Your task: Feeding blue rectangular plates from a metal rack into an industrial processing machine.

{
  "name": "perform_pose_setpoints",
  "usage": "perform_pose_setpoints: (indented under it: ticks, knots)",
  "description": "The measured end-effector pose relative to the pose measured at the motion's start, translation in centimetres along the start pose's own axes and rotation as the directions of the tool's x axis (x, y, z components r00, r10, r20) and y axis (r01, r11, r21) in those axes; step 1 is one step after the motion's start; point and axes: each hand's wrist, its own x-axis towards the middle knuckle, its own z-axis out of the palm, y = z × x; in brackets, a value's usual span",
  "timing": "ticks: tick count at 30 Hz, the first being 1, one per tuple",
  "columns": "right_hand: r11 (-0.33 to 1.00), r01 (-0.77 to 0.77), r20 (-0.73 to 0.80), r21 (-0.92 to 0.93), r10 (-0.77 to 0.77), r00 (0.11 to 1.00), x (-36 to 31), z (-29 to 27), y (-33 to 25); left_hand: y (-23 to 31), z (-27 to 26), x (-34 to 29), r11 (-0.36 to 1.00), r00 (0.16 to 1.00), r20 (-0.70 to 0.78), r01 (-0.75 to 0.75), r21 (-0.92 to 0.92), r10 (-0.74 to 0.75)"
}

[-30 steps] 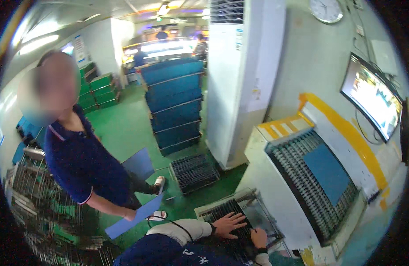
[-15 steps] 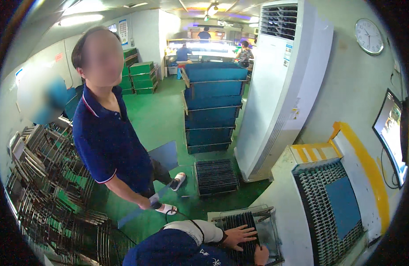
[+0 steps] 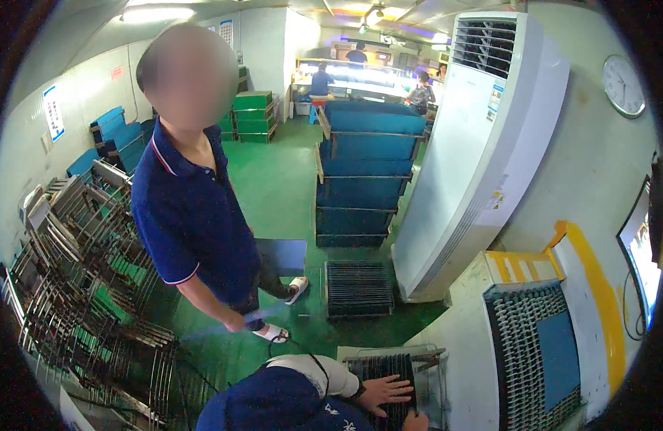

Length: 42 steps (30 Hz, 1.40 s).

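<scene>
My left hand lies with spread fingers across the top edges of several thin dark panels. These stand upright, side by side, in a metal-framed rack at the lower middle. Close to the rack's right side, my right hand is curled closed at the lower picture edge. Most of it is cut off, and what it grips is hidden. A white sleeve with a dark cord covers my left arm.
A person in a navy shirt stands at my left, near piled metal racks. Ahead are a rack of dark panels, stacked blue bins and a tall white air conditioner. A machine with a mesh conveyor stands at the right.
The view has shifted, so the surroundings appear farther right. My left hand stays spread on the panels, and my right hand sits lower in the picture. The other person's arm remains lowered.
</scene>
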Motion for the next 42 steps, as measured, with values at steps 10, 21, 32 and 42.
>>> perform_pose_setpoints:
  ticks: [10,21,32,42]
  knots:
    - [0.988,0.141,-0.012,-0.066,-0.142,0.990,-0.2,-0.2,0.7,0.6,-0.3,-0.2,1.000,1.000,0.006,-0.007,-0.027,0.007]
    - [0.823,0.463,-0.153,-0.328,-0.530,0.834,10.2,8.8,11.3,1.2,-0.1,0.0,1.000,0.999,0.035,0.006,-0.018,-0.005]
    - [0.930,0.361,-0.343,-0.069,-0.362,0.867,8.7,6.3,6.3,0.6,0.2,0.2,1.000,1.000,0.009,0.011,0.018,-0.011]
    - [0.911,0.327,-0.119,-0.249,-0.364,0.924,1.6,-2.9,1.7,0.1,-0.2,1.1,1.000,0.999,0.033,0.002,-0.031,0.000]
